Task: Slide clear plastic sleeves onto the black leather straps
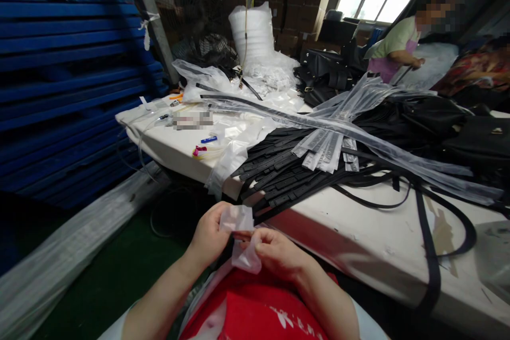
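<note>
In front of my body, close to the table's edge, both hands hold a small piece of translucent plastic film [237, 219]. My left hand [210, 232] is closed on its upper part, with the thumb on top. With the thumb against the bent fingers, my right hand [279, 253] pinches the lower part, and a loose flap hangs below. Whether the film is a bag or a sheet I cannot tell. Just beyond my hands, a pile of black straps [274, 167] lies with its ends at the table's edge.
Long clear plastic sleeves [330, 125] cross the straps on the white table [175, 146]. A blue marker-like item [209, 139] lies to the left. Black bags [324, 71] and a white foam roll [252, 32] stand behind. Blue pallets [67, 74] rise at left. A co-worker [398, 48] stands far right.
</note>
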`<state>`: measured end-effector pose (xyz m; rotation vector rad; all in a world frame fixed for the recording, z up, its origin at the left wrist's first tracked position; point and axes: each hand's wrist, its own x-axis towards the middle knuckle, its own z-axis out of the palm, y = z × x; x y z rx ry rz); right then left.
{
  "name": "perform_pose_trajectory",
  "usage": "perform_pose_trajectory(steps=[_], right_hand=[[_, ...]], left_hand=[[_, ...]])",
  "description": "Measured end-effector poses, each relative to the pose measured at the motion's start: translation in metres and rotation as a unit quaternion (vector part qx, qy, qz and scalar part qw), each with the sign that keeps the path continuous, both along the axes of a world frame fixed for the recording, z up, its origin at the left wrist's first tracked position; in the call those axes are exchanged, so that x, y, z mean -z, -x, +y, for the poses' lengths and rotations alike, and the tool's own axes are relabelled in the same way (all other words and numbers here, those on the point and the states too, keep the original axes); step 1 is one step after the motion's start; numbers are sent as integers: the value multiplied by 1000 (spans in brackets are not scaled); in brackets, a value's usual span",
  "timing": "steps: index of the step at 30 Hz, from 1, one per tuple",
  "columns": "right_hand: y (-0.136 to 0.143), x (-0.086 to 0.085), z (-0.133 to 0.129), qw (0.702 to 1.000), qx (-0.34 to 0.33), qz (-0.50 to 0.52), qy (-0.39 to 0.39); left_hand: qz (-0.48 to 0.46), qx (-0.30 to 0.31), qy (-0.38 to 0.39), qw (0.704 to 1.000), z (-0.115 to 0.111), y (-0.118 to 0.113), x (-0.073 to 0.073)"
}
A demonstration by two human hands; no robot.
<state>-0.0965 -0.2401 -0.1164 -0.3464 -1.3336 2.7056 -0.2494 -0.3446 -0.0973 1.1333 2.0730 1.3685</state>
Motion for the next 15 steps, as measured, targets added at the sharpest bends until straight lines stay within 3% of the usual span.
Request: perform_pose_trajectory(steps=[3,7,12,15], right_hand=[[7,1,-8,997,37,-27,69],[11,-4,1,993,80,-14,80],[5,-11,20,991,82,46,95],[-2,-11,29,985,114,75,107]], left_hand=[[159,26,52,985,-6,-5,-5],[218,44,89,971,-20,-4,-10],[109,177,85,974,-43,11,-9],[32,184,125,974,-55,26,0]])
